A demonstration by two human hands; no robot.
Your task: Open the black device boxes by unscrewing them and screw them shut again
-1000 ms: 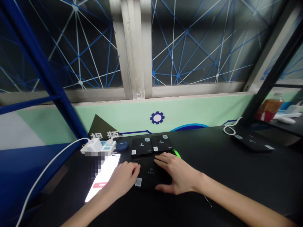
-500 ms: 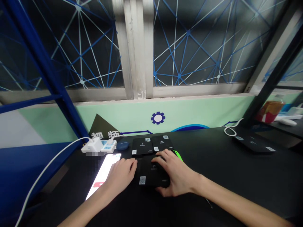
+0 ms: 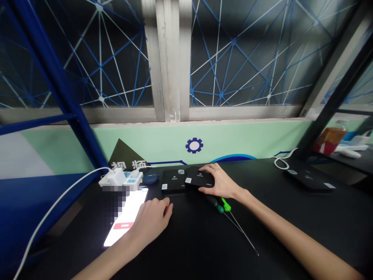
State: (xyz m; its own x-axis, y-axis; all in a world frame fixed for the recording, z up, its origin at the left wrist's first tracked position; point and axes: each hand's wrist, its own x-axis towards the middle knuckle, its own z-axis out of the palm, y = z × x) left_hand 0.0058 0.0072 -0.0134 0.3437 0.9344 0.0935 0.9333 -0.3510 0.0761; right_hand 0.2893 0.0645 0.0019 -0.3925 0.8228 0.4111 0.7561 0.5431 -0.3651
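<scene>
The box (image 3: 201, 179), black with a pale sticker at its near left corner, is at the back of the tabletop (image 3: 198, 249), clamped in the right hand (image 3: 207, 179): thumb along the near edge, fingers over the far right corner. It sits slightly tilted; what lies under it is hidden. Just left of it, a second box (image 3: 174, 182) lies flat. The hands are apart. The left hand (image 3: 155, 214) rests nearer the front with its fingers curled; whether they close on anything cannot be told. Below the right hand lie two screwdrivers, one dark green (image 3: 220, 209), one bright green (image 3: 227, 207), their shafts slanting toward the front right. Beside the left hand is a lit phone (image 3: 135, 206); behind that, a power strip (image 3: 134, 181) and a blue case (image 3: 150, 179). Well apart at right lie another black box (image 3: 310, 179) and a white cable (image 3: 281, 162).
</scene>
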